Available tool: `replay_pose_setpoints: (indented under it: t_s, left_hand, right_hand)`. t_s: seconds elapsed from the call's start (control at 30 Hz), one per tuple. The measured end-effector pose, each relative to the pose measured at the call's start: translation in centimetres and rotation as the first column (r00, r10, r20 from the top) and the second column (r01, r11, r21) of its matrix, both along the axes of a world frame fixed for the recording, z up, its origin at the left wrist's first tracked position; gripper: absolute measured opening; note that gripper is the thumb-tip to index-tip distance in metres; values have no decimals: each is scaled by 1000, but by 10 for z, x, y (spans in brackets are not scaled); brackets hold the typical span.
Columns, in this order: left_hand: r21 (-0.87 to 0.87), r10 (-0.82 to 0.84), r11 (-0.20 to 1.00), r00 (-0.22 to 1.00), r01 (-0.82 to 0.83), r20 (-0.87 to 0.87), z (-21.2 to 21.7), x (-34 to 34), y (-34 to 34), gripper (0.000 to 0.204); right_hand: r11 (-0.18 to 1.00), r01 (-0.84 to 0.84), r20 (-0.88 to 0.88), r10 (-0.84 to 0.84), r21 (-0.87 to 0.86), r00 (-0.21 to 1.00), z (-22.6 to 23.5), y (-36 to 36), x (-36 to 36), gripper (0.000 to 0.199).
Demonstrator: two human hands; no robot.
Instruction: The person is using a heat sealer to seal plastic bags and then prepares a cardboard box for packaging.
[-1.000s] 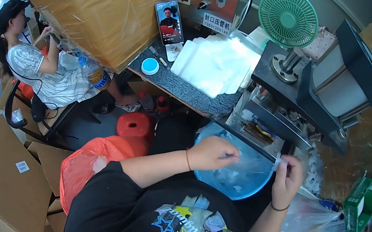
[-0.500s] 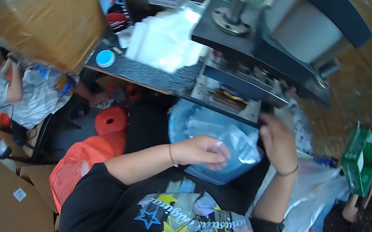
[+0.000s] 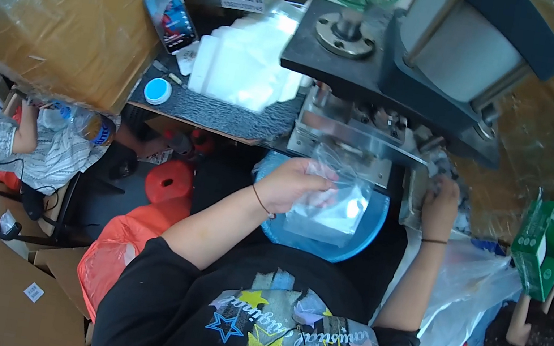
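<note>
- Clear, crinkled plastic bag (image 3: pixel 331 200) is pinched in the grip of the left hand (image 3: pixel 301 181), over a round blue basin (image 3: pixel 361 242) on the lap.
- Bag is judged not yet fed to the grey metal press (image 3: pixel 350 130).
- Right hand (image 3: pixel 442 201) is laid at the press edge; its grip cannot be told.
- White bags (image 3: pixel 244 65) are stacked on the worktop (image 3: pixel 228 117), seemingly unprocessed.

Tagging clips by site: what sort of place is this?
Likely a small packing workshop: a bench press machine, a stack of clear bags, cardboard boxes. The left hand holds a bag over a blue basin.
</note>
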State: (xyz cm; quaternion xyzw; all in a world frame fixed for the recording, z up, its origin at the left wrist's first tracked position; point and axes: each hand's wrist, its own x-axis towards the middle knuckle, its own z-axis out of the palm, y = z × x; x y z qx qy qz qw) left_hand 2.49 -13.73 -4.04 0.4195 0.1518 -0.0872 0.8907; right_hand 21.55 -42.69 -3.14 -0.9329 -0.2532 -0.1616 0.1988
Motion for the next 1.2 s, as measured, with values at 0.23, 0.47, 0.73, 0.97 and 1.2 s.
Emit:
replay_pose_setpoints:
  t_s: [0.23,0.47,0.73,0.97,1.2]
  left_hand:
    - [757,223,478,895,-446,386,2,-3,50,56]
    - [821,-149,-522,973,-231,178,7,-57,119,72]
    - [851,93,283,896,-442,434,10,-63,62,12]
    - [861,-171,421,907,-287,386,20,-50,-12,17]
    - [372,-311,904,920,210,237,-3,-53,-33,29]
  right_hand:
    - [997,53,10,-54,51,999,-3,-16,2,28]
    - [971,84,-122,-57,224,991,12,-17,-8,28]
    - [944,-230,-214,281,237,935,55,48,-98,18]
    - [793,-331,-184,478,512,859,87,82,-109,17]
    - [784,-560,-171,611,269,773,100,58,-108,17]
